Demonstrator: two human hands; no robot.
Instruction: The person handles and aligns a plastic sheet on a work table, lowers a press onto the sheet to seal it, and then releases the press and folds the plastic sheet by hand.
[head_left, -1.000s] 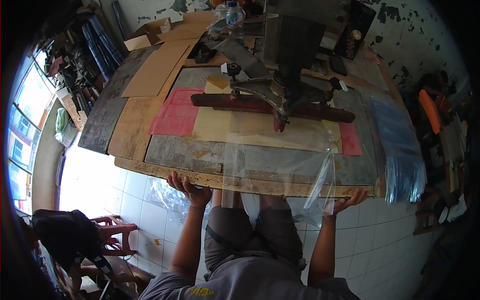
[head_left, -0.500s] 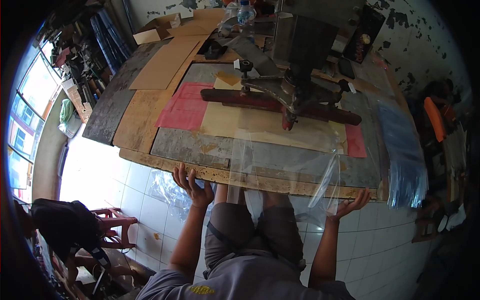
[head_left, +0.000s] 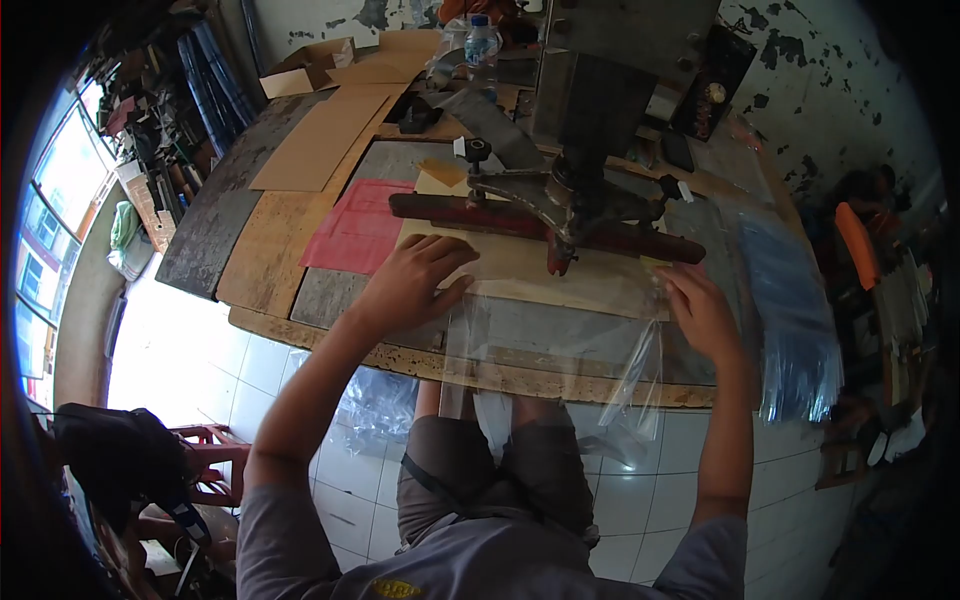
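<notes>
A clear plastic sheet (head_left: 545, 345) lies across the press bed and hangs over its front edge. My left hand (head_left: 415, 283) is over the sheet's left side, thumb spread from its fingers. At the sheet's right edge, my right hand (head_left: 702, 312) has its fingers bent and closed on the plastic; the exact contact is partly hidden. Just beyond both hands, the dark red press bar (head_left: 470, 213) hangs from a metal bracket. Yellowish sheet material (head_left: 520, 275) lies beneath the plastic, with a pink-red piece (head_left: 350, 228) to its left.
A stack of bluish plastic sleeves (head_left: 795, 330) drapes off the table's right side. Flat cardboard (head_left: 320, 140) lies at left, and a water bottle (head_left: 480, 50) stands behind. Below the front edge is crumpled clear plastic (head_left: 370, 405). Another person sits at lower left.
Both hands have risen from the table's front edge onto the bed, near the press bar. My right hand has closed at the sheet's right edge. The view has shifted slightly.
</notes>
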